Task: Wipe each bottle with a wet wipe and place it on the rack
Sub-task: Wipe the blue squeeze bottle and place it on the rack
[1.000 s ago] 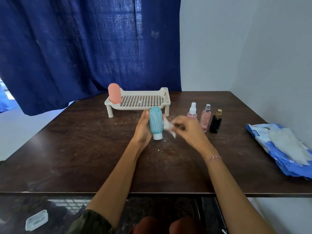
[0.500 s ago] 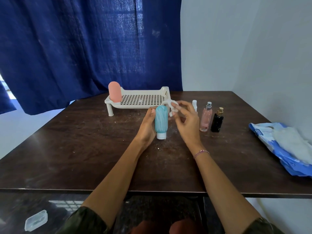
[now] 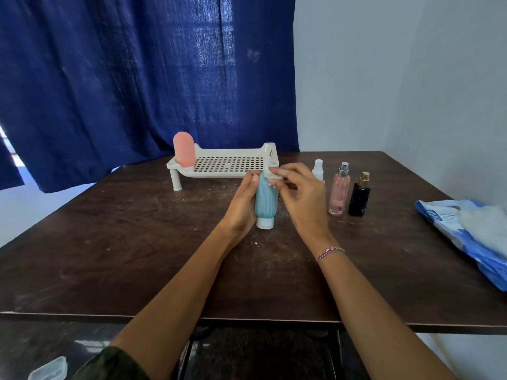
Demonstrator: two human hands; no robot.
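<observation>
My left hand (image 3: 242, 204) grips a teal squeeze bottle (image 3: 265, 201), which stands cap-down with its white cap touching the dark wooden table (image 3: 137, 242). My right hand (image 3: 301, 196) pinches a small white wet wipe (image 3: 273, 175) against the bottle's top end. Behind the hands stands the white perforated rack (image 3: 227, 164), and a pink bottle (image 3: 184, 150) stands upright at its left end. To the right of my hands stand a small white-capped spray bottle (image 3: 318, 168), a pink spray bottle (image 3: 339, 192) and a black bottle with a gold cap (image 3: 360, 197).
A blue pack of wet wipes (image 3: 466, 231) lies open at the table's right edge. A dark blue curtain (image 3: 123, 78) hangs behind the table, with white walls at the right. A small clear plastic container (image 3: 49, 370) lies on the floor at the lower left.
My right hand has carried the wipe from beside the bottle's lower part up to its top end. The left hand has kept hold of the teal bottle, which shifted slightly right.
</observation>
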